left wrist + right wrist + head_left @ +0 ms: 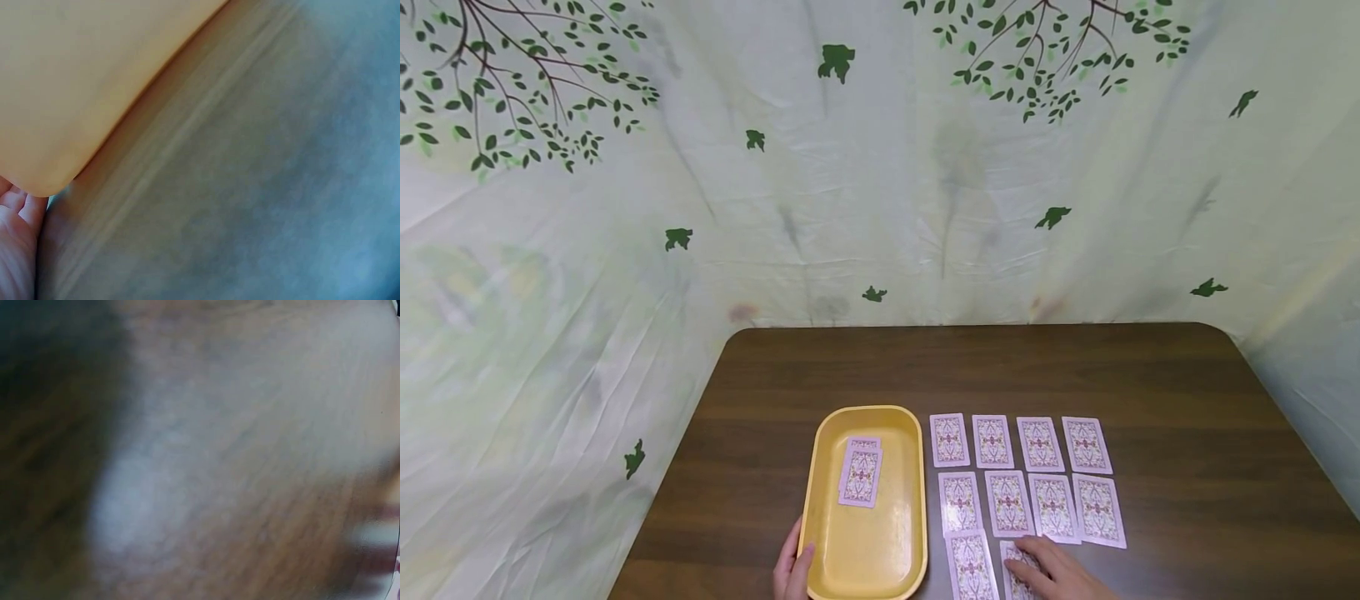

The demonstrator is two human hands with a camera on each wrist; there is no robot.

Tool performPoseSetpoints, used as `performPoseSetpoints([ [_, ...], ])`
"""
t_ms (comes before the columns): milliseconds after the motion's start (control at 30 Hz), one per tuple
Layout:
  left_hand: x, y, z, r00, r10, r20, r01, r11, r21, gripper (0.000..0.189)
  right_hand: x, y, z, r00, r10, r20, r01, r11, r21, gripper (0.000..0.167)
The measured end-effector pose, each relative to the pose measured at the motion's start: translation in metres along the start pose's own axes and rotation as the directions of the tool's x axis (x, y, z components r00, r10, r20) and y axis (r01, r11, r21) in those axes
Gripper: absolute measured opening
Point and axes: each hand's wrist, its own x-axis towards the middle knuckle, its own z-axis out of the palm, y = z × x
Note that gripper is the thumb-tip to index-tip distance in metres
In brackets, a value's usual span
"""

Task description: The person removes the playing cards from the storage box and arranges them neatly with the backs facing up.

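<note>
My left hand (793, 562) holds the left rim of a yellow tray (895, 550), its thumb at the edge. In the left wrist view the hand (19, 244) sits under the tray's corner (50, 169). Two playing cards (860, 479) lie face down and overlapping in the tray. My right hand (1052, 571) has its fingers on a face-down playing card (1011, 587), which lies on the table and is partly hidden by them. Left of that card is another face-down card (972, 567). The right wrist view is too blurred to show the grasp.
Two rows of face-down cards, such as a top-row card (950, 440) and a second-row card (1099, 510), lie right of the tray. Some edges touch or overlap. The brown wooden table (1210, 433) ends at a leaf-printed curtain (925, 183).
</note>
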Motion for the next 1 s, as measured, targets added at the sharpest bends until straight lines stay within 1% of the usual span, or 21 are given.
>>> performPoseSetpoints([
  [167,0.0003,-0.0005,0.0004,0.999,0.032,0.024,-0.031,0.999,-0.028,0.047,0.0005,0.0013,-0.0005,1.000,-0.010,0.005,0.010,1.000,-0.013,0.050],
  [400,0.0006,-0.0011,0.0000,0.999,0.052,0.015,-0.052,0.999,-0.008,0.048,0.0015,0.0011,-0.0014,1.000,-0.008,0.005,0.008,1.000,-0.022,0.052],
  [533,0.0004,-0.0018,0.0001,0.998,0.066,0.013,-0.066,0.998,-0.010,0.050,0.0032,0.0001,-0.0033,1.000,0.012,0.018,-0.012,1.000,0.005,0.054],
  [667,0.0004,-0.0019,0.0004,0.998,0.066,0.012,-0.066,0.998,-0.012,0.050,0.0058,-0.0002,-0.0056,0.999,0.024,0.033,-0.025,0.999,0.027,0.056],
  [833,0.0001,-0.0024,0.0002,0.998,0.063,0.006,-0.062,0.998,-0.013,0.049,0.0079,0.0029,-0.0064,1.000,-0.003,0.024,0.002,1.000,0.029,0.055],
  [1000,-0.0004,-0.0034,-0.0002,0.998,0.067,0.003,-0.067,0.998,-0.005,0.048,0.0069,0.0050,-0.0051,1.000,-0.010,0.018,0.010,0.999,0.040,0.055],
])
